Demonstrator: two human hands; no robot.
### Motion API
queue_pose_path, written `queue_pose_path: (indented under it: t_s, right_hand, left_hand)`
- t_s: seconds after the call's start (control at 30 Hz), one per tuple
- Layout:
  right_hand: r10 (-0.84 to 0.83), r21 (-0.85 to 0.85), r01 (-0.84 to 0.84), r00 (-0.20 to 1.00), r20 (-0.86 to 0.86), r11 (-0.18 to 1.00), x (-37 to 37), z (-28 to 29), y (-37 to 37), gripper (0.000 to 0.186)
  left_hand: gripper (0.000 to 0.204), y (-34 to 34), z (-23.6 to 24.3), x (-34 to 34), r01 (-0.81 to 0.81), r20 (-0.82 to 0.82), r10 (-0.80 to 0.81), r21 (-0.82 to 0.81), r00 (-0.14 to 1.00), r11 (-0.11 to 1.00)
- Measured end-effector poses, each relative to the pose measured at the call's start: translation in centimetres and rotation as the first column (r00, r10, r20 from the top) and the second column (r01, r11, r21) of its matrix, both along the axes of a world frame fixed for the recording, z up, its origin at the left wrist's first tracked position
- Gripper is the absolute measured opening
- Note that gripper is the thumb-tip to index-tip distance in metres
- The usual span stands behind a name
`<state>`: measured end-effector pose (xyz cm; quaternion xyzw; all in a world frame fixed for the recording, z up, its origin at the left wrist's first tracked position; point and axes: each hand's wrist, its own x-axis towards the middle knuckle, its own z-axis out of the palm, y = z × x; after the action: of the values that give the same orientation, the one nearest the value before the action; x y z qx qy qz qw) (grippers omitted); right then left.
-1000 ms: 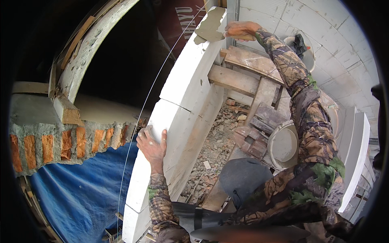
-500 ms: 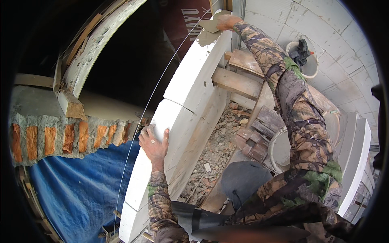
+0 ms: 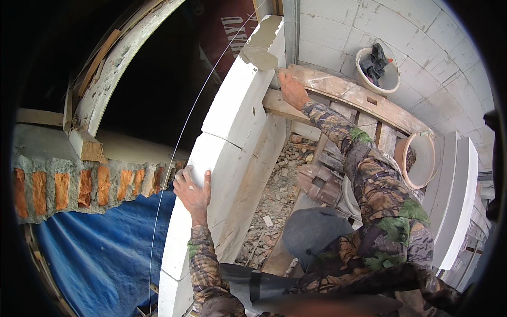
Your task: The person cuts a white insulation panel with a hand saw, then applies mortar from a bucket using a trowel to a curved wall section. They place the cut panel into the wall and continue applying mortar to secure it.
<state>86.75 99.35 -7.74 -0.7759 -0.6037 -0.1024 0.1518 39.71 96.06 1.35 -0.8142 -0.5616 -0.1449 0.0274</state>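
My left hand point(image 3: 192, 187) rests on top of the white block wall point(image 3: 222, 119), its fingers spread and a ring showing on one of them. Farther up the wall, my right hand point(image 3: 293, 89) is closed beside the wall's inner edge, on the handle of a trowel. The trowel's grey blade point(image 3: 259, 58) lies against the wall top and is hard to tell from the mortar. Wet grey mortar point(image 3: 264, 34) coats the far end of the top face. A taut string point(image 3: 196, 103) runs along the wall's outer side.
Rubble point(image 3: 275, 206) fills the gap inside the wall, with planks point(image 3: 348, 95) across it. A bucket holding a black bag point(image 3: 375, 66) and an orange-toned bucket point(image 3: 422, 161) stand at right. Blue tarp point(image 3: 105, 253) and broken brickwork point(image 3: 84, 187) lie at left.
My right hand has come nearer along the wall and down beside its inner edge, drawing the trowel back. More mortar now shows on the far end. My left hand stays on the wall top.
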Motion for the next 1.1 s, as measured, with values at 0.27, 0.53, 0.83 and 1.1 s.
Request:
queue_pose_path:
  t_s: [0.27, 0.53, 0.83, 1.1]
  right_hand:
    - [0.139, -0.145, -0.169, 0.972, -0.192, 0.975, 1.4, 7.8, -17.4, 0.033]
    - [-0.154, -0.262, 0.106, 0.974, -0.167, 0.959, 0.6, 24.7, -40.7, 0.033]
    - [-0.153, -0.519, 0.218, 0.974, 0.165, 0.827, -3.6, 17.8, -49.7, 0.015]
    - [-0.527, -0.745, 0.095, 0.766, -0.369, 0.66, -0.3, 18.6, -51.6, 0.039]
  left_hand:
    - [0.067, -0.2, 0.0, -0.2, -0.002, -0.009, 0.002, 0.008, 1.0, 1.0]
    - [0.07, -0.1, -0.7, -0.5, 0.005, -0.07, -0.002, 0.044, 0.998, 0.999]
    - [0.068, -0.3, -1.2, -0.6, 0.071, -0.08, -0.062, 0.123, 0.995, 0.99]
    - [0.068, -0.3, -0.8, -0.6, 0.024, -0.072, -0.019, 0.068, 0.997, 0.997]
